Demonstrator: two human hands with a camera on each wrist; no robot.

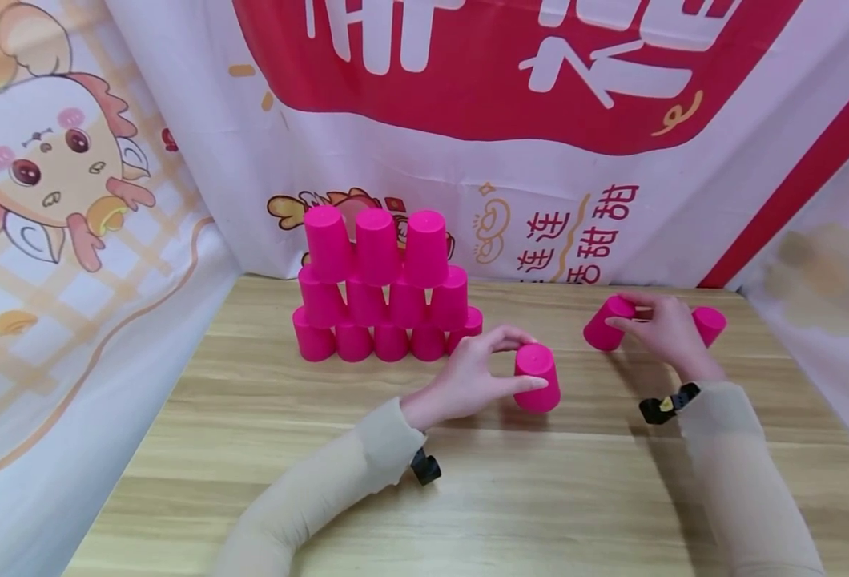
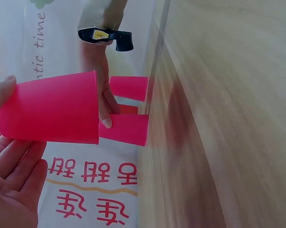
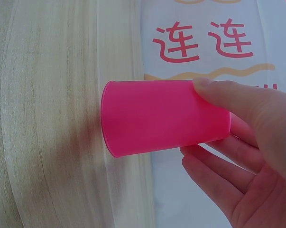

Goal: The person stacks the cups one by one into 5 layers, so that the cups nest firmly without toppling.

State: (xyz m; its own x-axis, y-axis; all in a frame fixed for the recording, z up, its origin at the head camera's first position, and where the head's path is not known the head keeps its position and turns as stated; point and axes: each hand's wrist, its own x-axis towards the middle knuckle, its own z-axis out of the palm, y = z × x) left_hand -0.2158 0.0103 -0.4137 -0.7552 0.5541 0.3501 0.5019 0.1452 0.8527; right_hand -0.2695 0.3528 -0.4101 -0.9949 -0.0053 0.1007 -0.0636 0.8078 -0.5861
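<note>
My left hand [image 1: 471,377] holds a pink cup [image 1: 537,381] upside down between thumb and fingers, raised above the table in the left wrist view. Farther right, my right hand [image 1: 664,330] grips a second upside-down pink cup [image 3: 164,116], slightly tilted, its rim at or close to the tabletop. Beyond that hand stands another pink cup [image 1: 710,324], partly hidden by it. To the left of my left hand rises a stepped stack of upside-down pink cups [image 1: 374,300] in 3 rows, with 3 cups on top. The left hand partly covers the bottom row's right end.
The wooden table [image 1: 468,497] ends at a hanging printed cloth [image 1: 482,160] just behind the stack. More cloth hangs along the left and right sides. A black wrist camera [image 1: 424,466] sits below the left cuff, another [image 1: 668,405] at the right cuff.
</note>
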